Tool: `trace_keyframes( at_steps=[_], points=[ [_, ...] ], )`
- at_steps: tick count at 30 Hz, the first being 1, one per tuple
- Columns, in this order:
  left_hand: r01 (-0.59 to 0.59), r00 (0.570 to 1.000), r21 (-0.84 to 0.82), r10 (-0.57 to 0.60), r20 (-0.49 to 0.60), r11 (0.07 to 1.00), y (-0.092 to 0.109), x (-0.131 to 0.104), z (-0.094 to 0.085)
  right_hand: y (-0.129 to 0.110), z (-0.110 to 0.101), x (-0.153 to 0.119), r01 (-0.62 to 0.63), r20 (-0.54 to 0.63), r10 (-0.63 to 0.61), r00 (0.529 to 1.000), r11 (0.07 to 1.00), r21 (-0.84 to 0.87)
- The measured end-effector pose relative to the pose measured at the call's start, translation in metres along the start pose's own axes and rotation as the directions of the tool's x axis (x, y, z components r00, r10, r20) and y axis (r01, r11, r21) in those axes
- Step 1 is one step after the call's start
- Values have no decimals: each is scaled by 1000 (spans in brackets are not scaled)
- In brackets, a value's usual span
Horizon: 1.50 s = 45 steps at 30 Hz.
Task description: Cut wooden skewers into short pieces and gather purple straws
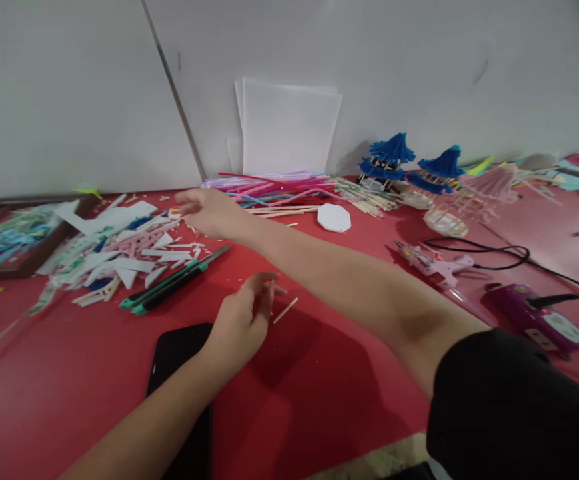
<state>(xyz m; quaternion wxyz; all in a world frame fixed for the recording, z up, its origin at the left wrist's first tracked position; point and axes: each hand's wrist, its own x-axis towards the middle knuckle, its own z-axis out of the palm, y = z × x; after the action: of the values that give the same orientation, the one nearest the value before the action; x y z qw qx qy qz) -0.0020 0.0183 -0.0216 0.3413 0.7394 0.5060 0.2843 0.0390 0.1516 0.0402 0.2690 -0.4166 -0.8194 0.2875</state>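
Observation:
My left hand (pixel 242 320) hovers low over the red table (pixel 319 400), thumb and fingers curled together. Something small and pale may be between the fingertips, but I cannot make it out. Just right of those fingers lies a short thin wooden stick (pixel 286 311). My right hand (pixel 206 210) reaches far left across the table, fingers loosely stretched and holding nothing visible. It is nearest a heap of paper and stick scraps (pixel 134 260). Two green-and-black cutter knives (pixel 174 280) lie below the heap. A white octagonal piece (pixel 334 218) lies to the right of my right hand.
Pipe cleaners (pixel 274 187) and wooden sticks (pixel 369 195) lie along the wall, with white sheets (pixel 289 127) leaning there. Blue-roofed stick models (pixel 386 160) stand at right. Nearer are a pink glue gun (pixel 439 267), a purple corded box (pixel 539 317), and a black phone (pixel 179 347). A framed tray (pixel 29 270) sits left.

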Motion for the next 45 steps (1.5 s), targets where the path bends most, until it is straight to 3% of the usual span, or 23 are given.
trace_keyframes(
  at_steps=[4, 6, 8, 15, 17, 19, 21, 22, 24, 26, 29, 33, 35, 39, 45],
  points=[
    [-90, 996, 24, 91, -23, 996, -2, -2, 1, 36, -20, -12, 25, 46, -17, 999, 982, -186],
    [-103, 994, 28, 104, -28, 994, -3, -1, 1, 56, -33, -25, 78, 147, 4, 989, 836, -543],
    [-87, 996, -7, 87, -34, 996, -4, 0, 2, 72, -42, -36, 101, 187, 25, 982, 768, -632],
    [24, 999, -209, -32, -32, 978, -7, 2, 6, 95, -48, -44, 290, 325, -100, 941, 733, -615],
    [63, 996, -227, -74, -40, 972, -7, 3, 5, 92, -51, -45, 275, 264, -140, 954, 755, -596],
    [93, 993, -264, -109, -44, 960, -8, 4, 3, 85, -54, -51, 158, 15, -170, 985, 875, -458],
    [102, 990, -323, -127, -55, 941, -10, 6, 2, 77, -54, -63, 18, -284, -31, 958, 999, -48],
    [103, 989, -356, -134, -61, 929, -10, 7, 1, 74, -53, -72, -30, -326, 104, 940, 974, 225],
    [107, 986, -428, -151, -70, 897, -11, 9, 0, 68, -47, -92, -137, -159, 319, 934, 734, 665],
    [120, 983, -487, -171, -61, 865, -11, 10, -1, 65, -40, -114, -248, 51, 387, 921, 478, 843],
    [134, 984, -525, -174, -29, 841, -10, 10, -2, 65, -31, -140, -320, 185, 407, 895, 295, 900],
    [113, 988, -489, -149, -34, 865, -9, 9, -2, 66, -30, -158, -349, 231, 410, 882, 242, 905],
    [104, 988, -452, -142, -52, 886, -9, 9, -2, 65, -34, -164, -338, 230, 371, 900, 261, 904],
    [93, 988, -391, -134, -79, 916, -9, 10, -2, 65, -46, -176, -183, 75, 288, 955, 367, 912],
    [23, 992, -262, -55, -115, 965, -8, 9, -2, 65, -48, -186, -90, -50, 248, 968, 523, 847]
  ],
)
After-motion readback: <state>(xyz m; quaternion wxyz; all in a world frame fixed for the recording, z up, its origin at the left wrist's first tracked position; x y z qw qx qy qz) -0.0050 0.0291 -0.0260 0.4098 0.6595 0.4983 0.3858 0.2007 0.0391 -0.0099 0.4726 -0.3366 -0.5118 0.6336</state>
